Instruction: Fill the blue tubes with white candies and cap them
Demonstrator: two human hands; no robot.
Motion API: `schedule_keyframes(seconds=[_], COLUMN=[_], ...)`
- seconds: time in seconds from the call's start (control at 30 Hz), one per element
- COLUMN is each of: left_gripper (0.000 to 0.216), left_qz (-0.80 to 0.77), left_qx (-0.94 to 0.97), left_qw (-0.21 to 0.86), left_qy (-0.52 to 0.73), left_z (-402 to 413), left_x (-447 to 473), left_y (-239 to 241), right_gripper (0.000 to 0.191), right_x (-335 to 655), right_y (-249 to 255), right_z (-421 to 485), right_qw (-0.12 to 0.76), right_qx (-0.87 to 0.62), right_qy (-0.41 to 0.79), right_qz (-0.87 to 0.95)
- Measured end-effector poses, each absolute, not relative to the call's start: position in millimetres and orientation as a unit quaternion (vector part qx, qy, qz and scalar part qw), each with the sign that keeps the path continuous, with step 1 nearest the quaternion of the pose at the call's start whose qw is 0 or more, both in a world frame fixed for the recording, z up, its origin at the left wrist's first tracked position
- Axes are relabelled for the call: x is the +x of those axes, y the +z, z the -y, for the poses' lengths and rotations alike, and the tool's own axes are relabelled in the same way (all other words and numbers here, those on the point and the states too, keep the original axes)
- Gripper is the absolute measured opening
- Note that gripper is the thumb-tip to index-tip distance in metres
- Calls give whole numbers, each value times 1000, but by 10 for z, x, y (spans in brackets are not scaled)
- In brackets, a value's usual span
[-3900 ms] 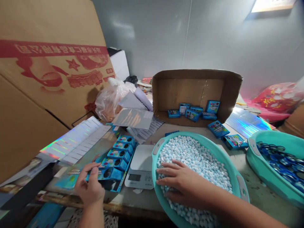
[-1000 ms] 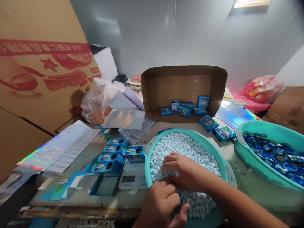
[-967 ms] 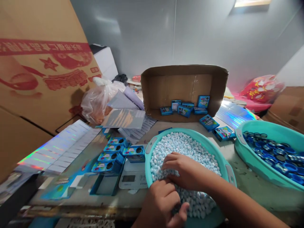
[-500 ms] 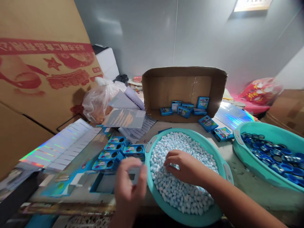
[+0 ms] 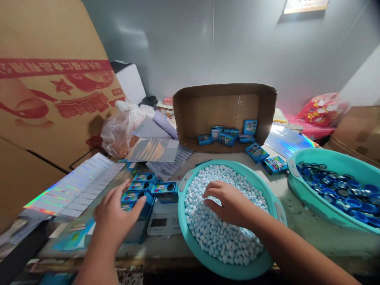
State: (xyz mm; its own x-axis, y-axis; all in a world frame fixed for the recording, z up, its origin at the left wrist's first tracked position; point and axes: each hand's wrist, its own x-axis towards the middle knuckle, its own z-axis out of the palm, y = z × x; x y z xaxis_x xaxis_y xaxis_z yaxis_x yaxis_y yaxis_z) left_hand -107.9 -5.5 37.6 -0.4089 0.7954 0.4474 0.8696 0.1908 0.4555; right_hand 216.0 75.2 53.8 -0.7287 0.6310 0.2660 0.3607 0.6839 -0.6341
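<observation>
My left hand [image 5: 115,213] is open, thumb and fingers apart, above the left side of several small blue printed boxes [image 5: 166,188] with round dark windows. Part of this group is hidden behind it. My right hand [image 5: 227,202] is in a round turquoise basin [image 5: 225,273], bent over small pale blue and white candies [image 5: 228,245]. Its thumb and fingertips come close together among the candies, in a pinch; how many are between them cannot be seen. Between the boxes and the basin sits a white digital scale [image 5: 166,223] with a dark display.
A cardboard box [image 5: 202,113] lies on its side behind the basin, with blue candy boxes [image 5: 227,138] inside. Another turquoise basin [image 5: 311,206], at right, holds blue round pieces [image 5: 341,186]. Holographic sheets [image 5: 77,186] lie at left, near a large carton [image 5: 56,43].
My left hand has moved left from beside the basin to the blue boxes, and its fingers have spread. The scale now shows. My right hand stays among the candies. The view has shifted slightly.
</observation>
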Motion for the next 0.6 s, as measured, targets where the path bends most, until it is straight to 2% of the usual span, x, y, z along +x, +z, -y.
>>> schedule_keyframes(seconds=[0.07,0.13,0.33,0.47,0.53,0.6], left_gripper=[63,54,44,40,41,36], left_qz=[779,789,789,763,701,596], left_qx=[-575,-584,-581,-577,-593,-658], left_qw=[35,1,-45,-44,24,119], left_qy=[-247,-193,-195,-288,-394,-444], left_z=[-73,-201,-398,-298,-239,-235], left_x=[-1044,-988,-962,-854,-702,-509], left_y=[287,225,222,378,520,684], right_gripper=[15,18,30,36,36,35], right_x=[2154,2150,2158,2147,2131,2114], right_y=[533,541,545,479,471,496], right_z=[-744,-740,-790,-838,-862,-894], right_qw=[275,308,298,328,359,366], right_qx=[-299,-332,-412,-385,-359,-322], right_qy=[329,390,551,659,724,798], right_qz=[853,802,662,556,467,355])
